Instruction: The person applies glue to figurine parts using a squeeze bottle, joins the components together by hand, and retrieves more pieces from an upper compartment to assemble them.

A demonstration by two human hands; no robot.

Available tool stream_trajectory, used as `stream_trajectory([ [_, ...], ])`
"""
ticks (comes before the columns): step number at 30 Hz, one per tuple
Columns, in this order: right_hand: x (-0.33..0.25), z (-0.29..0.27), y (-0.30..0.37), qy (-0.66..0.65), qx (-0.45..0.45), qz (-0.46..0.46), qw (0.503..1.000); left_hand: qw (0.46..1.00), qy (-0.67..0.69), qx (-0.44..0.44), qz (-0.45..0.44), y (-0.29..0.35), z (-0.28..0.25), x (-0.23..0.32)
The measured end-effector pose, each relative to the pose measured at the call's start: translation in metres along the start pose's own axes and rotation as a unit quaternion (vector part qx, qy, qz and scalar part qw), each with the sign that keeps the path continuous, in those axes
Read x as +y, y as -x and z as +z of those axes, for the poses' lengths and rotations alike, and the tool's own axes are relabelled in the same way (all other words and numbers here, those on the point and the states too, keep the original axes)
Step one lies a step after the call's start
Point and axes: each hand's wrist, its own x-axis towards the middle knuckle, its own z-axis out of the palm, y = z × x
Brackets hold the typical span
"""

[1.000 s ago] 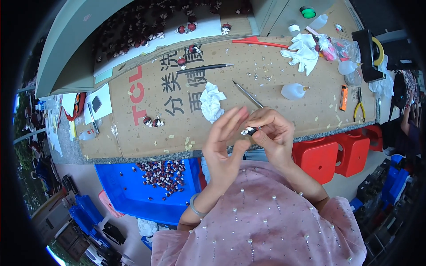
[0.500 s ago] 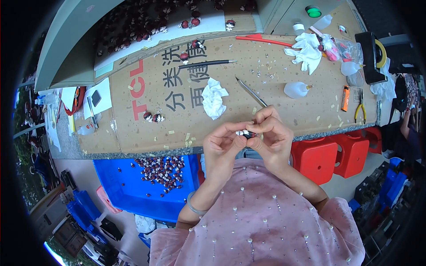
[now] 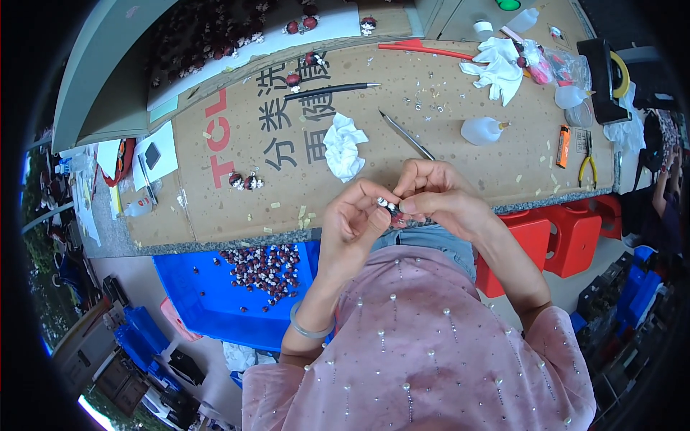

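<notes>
Just above the bench's near edge, a small figurine [image 3: 389, 206] with a white body and a dark red-and-black head is pinched between both hands. My left hand [image 3: 352, 219] grips its white end with thumb and fingertips. The thumb and forefinger of my right hand [image 3: 440, 197] are closed on its darker head end, and the fingers partly hide it. Beyond the hands lie a slim pointed metal tool [image 3: 407, 135] and a crumpled white tissue [image 3: 345, 147]. Two similar figurines [image 3: 246, 182] rest on the cardboard to the left.
A blue tray [image 3: 208, 309] of many figurines sits below the bench at left. On the cardboard are a black pen-like tool [image 3: 330, 91], a squeeze bottle [image 3: 483, 131], an orange lighter [image 3: 563, 146] and yellow-handled pliers [image 3: 588, 164]. Red stools [image 3: 517, 248] stand at right.
The figurine has tilted, its head end now pointing down toward me. My right hand has turned and spread a little, and the whole metal tool beyond it now shows.
</notes>
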Motion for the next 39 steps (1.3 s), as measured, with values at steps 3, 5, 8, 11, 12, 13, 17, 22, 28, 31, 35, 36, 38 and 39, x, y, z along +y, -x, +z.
stream_trajectory([
  [3,0.001,-0.002,-0.001,0.009,0.005,0.005,1.0,0.999,0.016,0.02,0.022,-0.002,0.004,0.0],
  [5,-0.001,-0.002,-0.001,0.016,0.011,0.009,1.0,1.0,0.0,0.019,0.008,-0.002,0.0,-0.001],
  [8,0.0,-0.003,0.0,0.046,0.029,0.01,0.998,0.998,-0.048,0.035,0.013,-0.002,-0.001,-0.006],
  [11,0.003,-0.004,-0.001,0.081,0.054,0.009,0.995,0.994,-0.084,0.06,0.043,-0.004,0.001,-0.011],
  [12,0.003,-0.004,-0.001,0.092,0.063,0.013,0.994,0.992,-0.089,0.073,0.055,-0.004,0.002,-0.012],
  [13,0.003,-0.005,-0.001,0.092,0.063,0.012,0.994,0.992,-0.089,0.073,0.055,-0.004,0.001,-0.015],
  [17,0.002,-0.008,-0.001,0.141,0.079,0.03,0.986,0.979,-0.183,0.063,0.06,-0.002,-0.005,-0.021],
  [22,-0.002,-0.009,-0.002,0.145,0.064,0.051,0.986,0.947,-0.317,0.053,-0.022,0.0,-0.005,-0.01],
  [28,0.003,-0.008,-0.005,0.094,0.011,0.03,0.995,0.987,-0.139,0.036,0.076,0.001,-0.003,-0.018],
  [31,0.004,-0.006,-0.005,0.058,0.012,0.028,0.998,0.983,-0.136,0.046,0.114,0.002,-0.005,-0.022],
  [35,0.005,-0.005,-0.004,0.032,0.007,0.025,0.999,0.97,-0.165,0.078,0.161,0.005,-0.006,-0.027],
  [36,0.005,-0.005,-0.004,0.017,0.003,0.027,0.999,0.965,-0.178,0.097,0.165,0.006,-0.005,-0.028],
  [38,0.007,-0.004,-0.004,0.003,0.01,0.035,0.999,0.964,-0.16,0.113,0.18,0.006,-0.002,-0.031],
  [39,0.008,-0.004,-0.004,-0.011,0.017,0.042,0.999,0.962,-0.141,0.129,0.195,0.005,0.0,-0.032],
])
